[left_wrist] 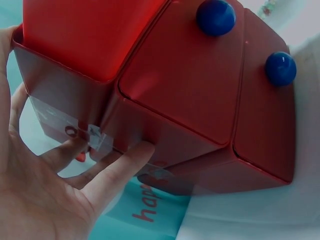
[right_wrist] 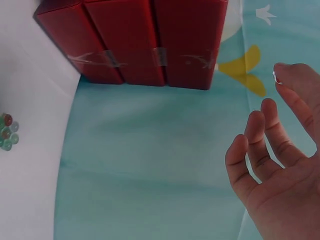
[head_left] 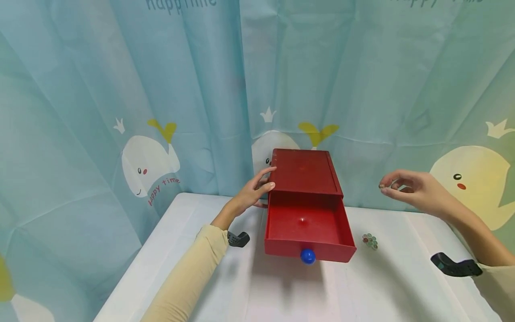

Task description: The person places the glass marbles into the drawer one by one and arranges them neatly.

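A red drawer cabinet (head_left: pixel 303 172) stands on the table against the curtain, its drawers stacked, with blue knobs (left_wrist: pixel 216 17). Its top drawer (head_left: pixel 306 223) is pulled out, showing its red floor. My left hand (head_left: pixel 252 193) rests on the cabinet's left side, fingers spread along the wall in the left wrist view. To the right of the cabinet, my right hand (head_left: pixel 414 190) is raised above the table and pinches a small shiny piece (head_left: pixel 381 186) between thumb and forefinger. Mostly covered by the fingertips, the piece shows only a bright edge in the right wrist view.
Several round, glassy green and reddish beads (head_left: pixel 369 241) lie clustered on the white table (head_left: pixel 217 286), right of the pulled-out drawer. A light blue curtain (head_left: pixel 201 89) with whale prints hangs behind. Clear tape (left_wrist: pixel 55 117) runs along the cabinet's side.
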Demonstrator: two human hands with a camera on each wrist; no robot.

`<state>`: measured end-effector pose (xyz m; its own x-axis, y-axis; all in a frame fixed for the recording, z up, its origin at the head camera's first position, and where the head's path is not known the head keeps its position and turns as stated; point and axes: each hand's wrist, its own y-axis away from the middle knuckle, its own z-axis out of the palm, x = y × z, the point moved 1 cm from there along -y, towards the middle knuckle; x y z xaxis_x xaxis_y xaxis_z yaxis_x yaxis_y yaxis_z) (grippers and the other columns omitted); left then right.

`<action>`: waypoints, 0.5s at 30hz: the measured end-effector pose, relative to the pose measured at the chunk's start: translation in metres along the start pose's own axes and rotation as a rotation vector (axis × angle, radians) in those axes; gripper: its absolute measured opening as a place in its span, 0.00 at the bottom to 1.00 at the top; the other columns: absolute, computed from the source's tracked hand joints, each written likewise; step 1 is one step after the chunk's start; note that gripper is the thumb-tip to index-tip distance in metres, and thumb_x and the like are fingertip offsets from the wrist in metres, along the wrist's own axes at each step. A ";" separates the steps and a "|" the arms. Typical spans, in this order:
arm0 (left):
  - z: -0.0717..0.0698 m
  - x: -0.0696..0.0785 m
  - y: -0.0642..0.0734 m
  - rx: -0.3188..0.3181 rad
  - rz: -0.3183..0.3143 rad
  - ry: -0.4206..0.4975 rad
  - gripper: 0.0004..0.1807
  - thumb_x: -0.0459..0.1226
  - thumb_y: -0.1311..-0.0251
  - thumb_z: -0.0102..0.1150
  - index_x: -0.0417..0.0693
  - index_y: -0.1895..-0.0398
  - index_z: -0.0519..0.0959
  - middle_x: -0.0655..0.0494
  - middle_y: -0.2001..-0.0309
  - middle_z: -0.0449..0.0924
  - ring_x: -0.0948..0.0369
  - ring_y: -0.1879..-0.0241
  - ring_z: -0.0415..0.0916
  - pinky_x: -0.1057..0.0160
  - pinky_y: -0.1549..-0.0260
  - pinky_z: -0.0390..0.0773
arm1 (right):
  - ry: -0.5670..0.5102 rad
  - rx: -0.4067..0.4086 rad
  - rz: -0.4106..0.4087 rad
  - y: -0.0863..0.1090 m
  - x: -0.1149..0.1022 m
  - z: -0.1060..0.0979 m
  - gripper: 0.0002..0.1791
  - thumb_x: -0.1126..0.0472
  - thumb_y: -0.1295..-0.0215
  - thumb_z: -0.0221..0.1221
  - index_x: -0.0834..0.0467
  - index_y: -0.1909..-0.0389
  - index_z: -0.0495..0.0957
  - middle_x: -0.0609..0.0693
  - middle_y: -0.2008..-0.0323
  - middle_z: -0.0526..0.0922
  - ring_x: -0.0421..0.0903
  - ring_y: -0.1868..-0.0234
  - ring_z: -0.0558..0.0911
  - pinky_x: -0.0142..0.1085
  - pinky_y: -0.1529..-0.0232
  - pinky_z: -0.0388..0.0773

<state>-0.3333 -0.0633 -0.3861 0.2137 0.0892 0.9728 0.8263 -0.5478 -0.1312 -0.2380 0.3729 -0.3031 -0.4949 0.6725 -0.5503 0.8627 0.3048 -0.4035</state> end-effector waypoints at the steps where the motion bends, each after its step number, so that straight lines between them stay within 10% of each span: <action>1: 0.000 0.000 0.000 0.000 0.000 0.000 0.35 0.49 0.29 0.53 0.74 0.21 0.57 0.47 0.23 0.57 0.44 0.30 0.64 0.41 0.51 0.83 | -0.001 0.006 0.007 -0.001 -0.002 0.000 0.10 0.70 0.39 0.70 0.53 0.60 0.85 0.41 0.62 0.86 0.38 0.64 0.81 0.24 0.66 0.77; 15: 0.001 0.000 0.001 0.004 0.005 0.000 0.35 0.48 0.29 0.53 0.74 0.21 0.57 0.46 0.23 0.57 0.43 0.29 0.63 0.41 0.52 0.84 | 0.000 -0.038 0.015 -0.016 -0.024 -0.006 0.08 0.64 0.35 0.70 0.50 0.58 0.85 0.45 0.60 0.86 0.40 0.62 0.82 0.27 0.65 0.78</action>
<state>-0.3321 -0.0629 -0.3864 0.2182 0.0863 0.9721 0.8272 -0.5448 -0.1373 -0.2395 0.3562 -0.2793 -0.4820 0.6774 -0.5557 0.8733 0.3200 -0.3674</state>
